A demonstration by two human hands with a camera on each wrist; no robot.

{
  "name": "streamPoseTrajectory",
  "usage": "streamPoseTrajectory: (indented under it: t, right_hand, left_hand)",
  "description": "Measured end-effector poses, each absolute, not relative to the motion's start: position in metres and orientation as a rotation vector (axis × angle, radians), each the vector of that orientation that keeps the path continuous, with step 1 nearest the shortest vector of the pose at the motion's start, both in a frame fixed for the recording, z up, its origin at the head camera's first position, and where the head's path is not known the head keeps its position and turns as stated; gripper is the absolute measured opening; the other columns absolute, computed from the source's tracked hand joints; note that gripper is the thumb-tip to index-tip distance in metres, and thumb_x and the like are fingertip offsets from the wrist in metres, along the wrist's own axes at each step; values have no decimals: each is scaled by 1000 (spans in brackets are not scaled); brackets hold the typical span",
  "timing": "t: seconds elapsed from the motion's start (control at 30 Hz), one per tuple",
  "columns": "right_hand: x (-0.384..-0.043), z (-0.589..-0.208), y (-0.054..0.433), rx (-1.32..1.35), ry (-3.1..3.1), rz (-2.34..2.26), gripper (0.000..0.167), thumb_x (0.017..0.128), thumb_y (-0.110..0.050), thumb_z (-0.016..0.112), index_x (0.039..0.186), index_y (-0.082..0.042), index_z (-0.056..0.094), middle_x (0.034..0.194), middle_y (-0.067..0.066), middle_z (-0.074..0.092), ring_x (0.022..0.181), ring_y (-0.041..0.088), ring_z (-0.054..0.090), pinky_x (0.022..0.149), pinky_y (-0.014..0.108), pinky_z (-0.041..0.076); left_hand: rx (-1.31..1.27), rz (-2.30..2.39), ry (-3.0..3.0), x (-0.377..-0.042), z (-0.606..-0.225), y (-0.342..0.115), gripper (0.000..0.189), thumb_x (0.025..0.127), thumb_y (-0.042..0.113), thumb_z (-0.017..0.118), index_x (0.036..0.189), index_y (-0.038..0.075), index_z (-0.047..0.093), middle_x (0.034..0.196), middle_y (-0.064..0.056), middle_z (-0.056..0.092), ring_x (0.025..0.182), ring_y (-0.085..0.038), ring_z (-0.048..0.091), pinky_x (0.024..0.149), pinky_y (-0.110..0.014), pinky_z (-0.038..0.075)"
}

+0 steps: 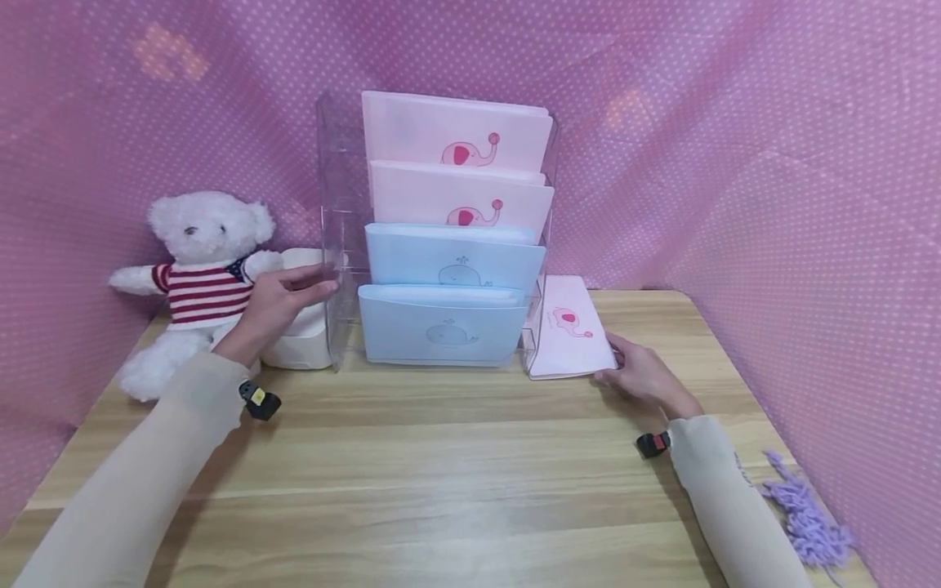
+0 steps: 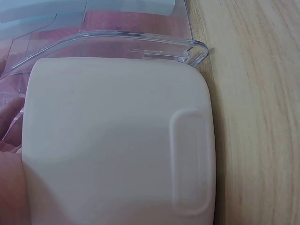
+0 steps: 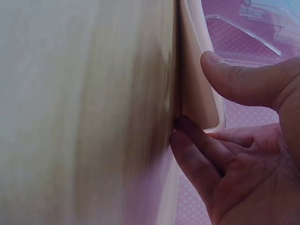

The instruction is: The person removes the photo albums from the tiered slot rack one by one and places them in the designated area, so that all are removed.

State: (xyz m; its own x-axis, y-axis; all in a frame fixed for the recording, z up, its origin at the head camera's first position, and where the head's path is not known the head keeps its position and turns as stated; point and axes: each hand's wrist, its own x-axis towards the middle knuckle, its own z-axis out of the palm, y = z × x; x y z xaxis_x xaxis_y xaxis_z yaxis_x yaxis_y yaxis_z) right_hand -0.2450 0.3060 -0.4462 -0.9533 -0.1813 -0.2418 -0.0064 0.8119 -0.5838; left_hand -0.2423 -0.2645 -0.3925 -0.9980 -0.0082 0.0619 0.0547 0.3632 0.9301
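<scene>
A clear tiered rack [image 1: 334, 245] stands at the back of the table. Two tiers hold pink folders [image 1: 459, 192] printed with elephants, and the lower two hold blue folders [image 1: 448, 327] printed with whales. Beside the rack's left wall is my left hand [image 1: 275, 306], fingers fairly straight, above a white box [image 2: 108, 131]; whether they touch the wall is unclear. Against the rack's right side lies another pink folder [image 1: 569, 327]. At its right edge and front corner my right hand [image 1: 639, 374] holds it, thumb [image 3: 234, 77] on one side and fingers [image 3: 197, 159] low by the tabletop.
A white teddy bear [image 1: 209, 290] in a striped shirt sits on the left, close to my left forearm. Purple yarn [image 1: 809, 523] lies at the right edge of the wooden table [image 1: 441, 482]. Pink dotted cloth [image 1: 750, 163] hangs around the back and sides.
</scene>
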Motion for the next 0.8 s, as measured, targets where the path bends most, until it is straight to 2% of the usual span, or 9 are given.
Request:
streamPoseTrajectory:
  t: [0.27,0.47,0.57,0.7,0.8]
  right_hand:
    - [-245,-450,305,-244,2822,-745,88,92,-22,74,160,-1,21,157,30,39,144,45,42,120,59,35]
    - [-245,-449,302,-284,2843,-729,86,93,-16,72,160,1,20,157,29,39,145,46,39,120,60,34]
    - [-244,-448,301,-320,2858,-762,77,91,-13,73,154,3,32,150,30,49,141,46,45,119,62,35]
    - [-247,-445,299,-359,2887,-795,79,90,-11,73,152,9,29,156,35,34,147,51,32,124,65,23]
    - [-250,-437,299,-328,2929,-826,91,92,-16,72,159,7,14,166,33,12,152,53,15,126,66,14]
  left_hand:
    - [-55,-1742,-2533,-243,-393,-263,58,92,37,76,141,11,60,137,-1,65,103,16,63,91,-5,50]
    - [-39,-1715,-2558,-242,-393,-264,59,92,41,75,141,13,60,140,-2,64,104,17,61,91,-4,49]
    - [-45,-1736,-2540,-242,-394,-264,59,92,40,75,141,12,60,138,1,66,103,16,62,91,-5,50]
    - [-61,-1765,-2506,-243,-394,-263,58,92,37,76,141,10,60,130,10,70,101,15,64,91,-6,51]
    - [-66,-1774,-2497,-243,-395,-262,58,92,36,76,140,9,61,127,12,71,100,14,65,90,-6,52]
